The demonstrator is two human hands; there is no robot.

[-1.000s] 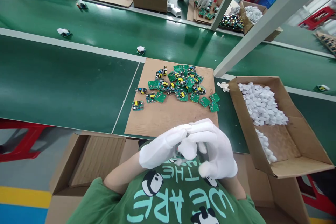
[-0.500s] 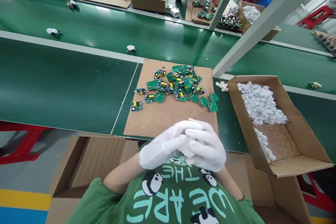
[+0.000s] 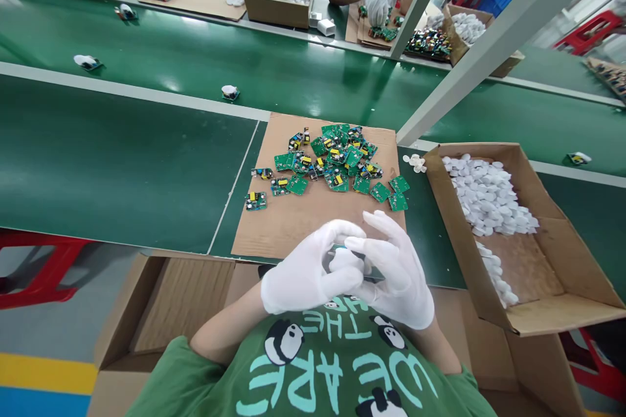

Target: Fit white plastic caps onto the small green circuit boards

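Observation:
My left hand [image 3: 313, 270], in a white glove, is curled shut around a small circuit board with a white cap [image 3: 342, 259]. Fingers hide most of this piece. My right hand [image 3: 394, 270], also gloved, is close beside it, fingers bent but apart, its fingertips near those of the left. I cannot make out anything held in it. Beyond both hands, a pile of green circuit boards [image 3: 337, 156] with yellow and black components lies on a cardboard sheet [image 3: 313, 225].
To the right stands an open cardboard box [image 3: 552, 260] of white round caps [image 3: 489, 195]. A few loose caps [image 3: 415, 163] lie beside it. Behind runs a green conveyor [image 3: 171, 58] carrying capped boards [image 3: 229, 92]. A slanted post [image 3: 460, 71] rises at right. Across sits a gloved co-worker [image 3: 375, 3].
My hands have come apart from a tight clasp, and the right one's fingers have spread. Boards on the conveyor have shifted left. The co-worker's gloved hand has lowered to the boards.

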